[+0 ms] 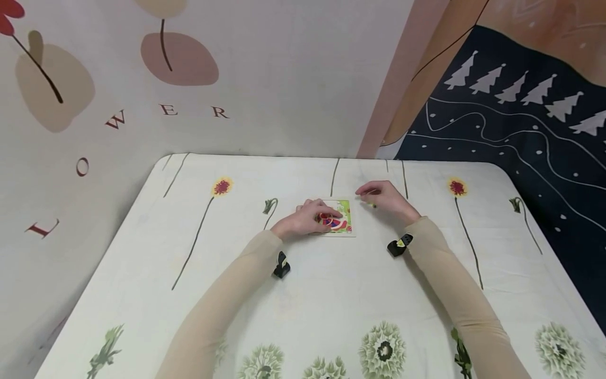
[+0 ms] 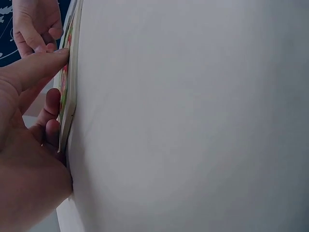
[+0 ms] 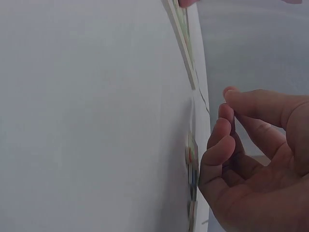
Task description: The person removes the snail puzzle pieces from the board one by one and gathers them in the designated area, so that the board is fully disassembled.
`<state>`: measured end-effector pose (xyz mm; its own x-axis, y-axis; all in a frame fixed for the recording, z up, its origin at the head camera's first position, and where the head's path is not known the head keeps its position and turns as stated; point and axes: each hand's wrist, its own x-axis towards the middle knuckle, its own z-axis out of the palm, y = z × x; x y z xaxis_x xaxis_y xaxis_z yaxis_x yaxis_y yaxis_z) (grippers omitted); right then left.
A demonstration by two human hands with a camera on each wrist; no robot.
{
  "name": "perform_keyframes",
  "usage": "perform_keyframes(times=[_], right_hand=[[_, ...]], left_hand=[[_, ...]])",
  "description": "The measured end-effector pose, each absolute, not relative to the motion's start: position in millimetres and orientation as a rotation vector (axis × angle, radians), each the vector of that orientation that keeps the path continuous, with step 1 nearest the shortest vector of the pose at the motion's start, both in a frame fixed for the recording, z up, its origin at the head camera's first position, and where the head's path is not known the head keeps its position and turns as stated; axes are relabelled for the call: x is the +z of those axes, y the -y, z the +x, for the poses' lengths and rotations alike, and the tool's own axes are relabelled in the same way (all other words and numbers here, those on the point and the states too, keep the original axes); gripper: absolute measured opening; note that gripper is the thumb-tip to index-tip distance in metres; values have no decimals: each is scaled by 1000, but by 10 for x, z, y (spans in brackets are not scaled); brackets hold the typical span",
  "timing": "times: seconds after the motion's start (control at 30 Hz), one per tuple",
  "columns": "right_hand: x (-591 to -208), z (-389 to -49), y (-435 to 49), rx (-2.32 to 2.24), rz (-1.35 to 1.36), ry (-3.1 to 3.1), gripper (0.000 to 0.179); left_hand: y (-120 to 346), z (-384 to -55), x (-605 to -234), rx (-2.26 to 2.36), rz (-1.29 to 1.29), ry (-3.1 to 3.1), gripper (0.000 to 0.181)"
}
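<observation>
A small flat board with a colourful picture, like a jigsaw puzzle, lies on the table. My left hand rests over its left part, hiding much of the picture. In the left wrist view, the left thumb reaches onto the board's face, and other fingertips touch it near one end. To the right of the board, my right hand hovers with bent fingers, its thumb and fingertips close together. Whether anything small sits between them is hidden. Several thin flat pieces lie beneath this hand.
A white cloth printed with flowers covers the table. Behind its far edge hangs a pale printed cloth. A dark cloth with white trees hangs on the right. A small black camera is strapped to the right wrist.
</observation>
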<state>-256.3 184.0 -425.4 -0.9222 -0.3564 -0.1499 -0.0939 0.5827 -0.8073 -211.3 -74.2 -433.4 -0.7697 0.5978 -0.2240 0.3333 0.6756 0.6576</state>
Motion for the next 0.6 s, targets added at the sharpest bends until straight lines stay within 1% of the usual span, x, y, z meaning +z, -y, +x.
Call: perform_keyframes(times=[0.6], right_hand=[[-4265,-2546,-1571,-1261,-448,-2482,26]], left_hand=[[750,-2129,-4345,837,731,-2457,46]])
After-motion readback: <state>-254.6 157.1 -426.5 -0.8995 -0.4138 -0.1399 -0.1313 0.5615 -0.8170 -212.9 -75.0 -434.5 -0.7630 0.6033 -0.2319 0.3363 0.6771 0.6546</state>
